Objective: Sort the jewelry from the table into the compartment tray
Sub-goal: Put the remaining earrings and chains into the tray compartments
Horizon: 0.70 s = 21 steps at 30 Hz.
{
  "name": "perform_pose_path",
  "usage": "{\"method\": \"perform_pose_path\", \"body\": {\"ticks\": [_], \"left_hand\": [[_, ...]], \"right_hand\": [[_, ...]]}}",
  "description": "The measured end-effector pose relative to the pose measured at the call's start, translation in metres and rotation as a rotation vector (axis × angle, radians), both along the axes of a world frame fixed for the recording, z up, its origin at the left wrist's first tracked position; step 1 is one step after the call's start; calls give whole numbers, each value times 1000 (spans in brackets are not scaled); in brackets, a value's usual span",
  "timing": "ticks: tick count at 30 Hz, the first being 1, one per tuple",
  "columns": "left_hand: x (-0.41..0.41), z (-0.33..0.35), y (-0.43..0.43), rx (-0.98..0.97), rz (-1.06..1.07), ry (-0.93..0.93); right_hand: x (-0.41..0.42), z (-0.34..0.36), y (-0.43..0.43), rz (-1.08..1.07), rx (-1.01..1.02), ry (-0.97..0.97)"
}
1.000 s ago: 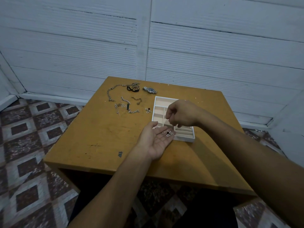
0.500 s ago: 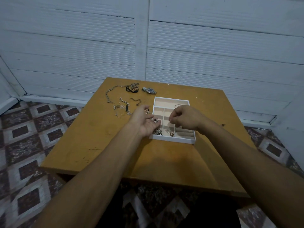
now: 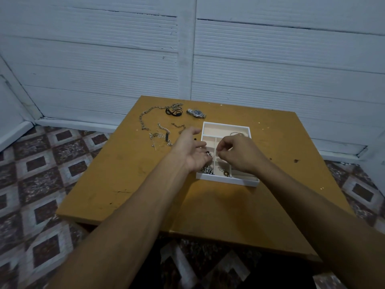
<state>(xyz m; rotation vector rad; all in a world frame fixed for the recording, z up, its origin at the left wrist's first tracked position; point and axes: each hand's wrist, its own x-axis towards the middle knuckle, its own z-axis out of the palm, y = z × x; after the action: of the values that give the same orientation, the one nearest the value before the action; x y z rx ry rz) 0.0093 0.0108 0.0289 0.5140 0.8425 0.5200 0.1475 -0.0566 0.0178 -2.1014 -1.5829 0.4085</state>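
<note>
Wooden counter [image 3: 125, 184] by white wall [image 3: 104, 59] — left grip [image 3: 191, 151] loosely cupped, small jewelry [image 3: 208, 153] in palm, right grip [image 3: 237, 153] pinching a tiny piece [image 3: 218, 152] over compartment tray [image 3: 226, 180].

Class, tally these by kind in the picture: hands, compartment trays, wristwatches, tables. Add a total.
Hands: 2 (left hand, right hand)
Compartment tray: 1
Wristwatch: 1
Table: 1
Total: 5

Both bare forearms reach forward, the left hand [image 3: 190, 152] cupped with loose fingers, the right hand [image 3: 238, 156] pinching its fingertips together.
</note>
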Motion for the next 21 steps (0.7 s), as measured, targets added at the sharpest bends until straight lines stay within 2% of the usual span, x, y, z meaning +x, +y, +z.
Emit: {"method": "perform_pose_path", "body": {"ticks": [8,17,21], "left_hand": [[3,10,-4,32,-48,37],[-3,14,-7,-2,-37,-7],[-14,13,-7,77,-4,-30]], "right_hand": [[1,1,-2,-3,23,-51],[-2,7,-4,1,22,-36],[-4,10,-2,4,27,-52]]}}
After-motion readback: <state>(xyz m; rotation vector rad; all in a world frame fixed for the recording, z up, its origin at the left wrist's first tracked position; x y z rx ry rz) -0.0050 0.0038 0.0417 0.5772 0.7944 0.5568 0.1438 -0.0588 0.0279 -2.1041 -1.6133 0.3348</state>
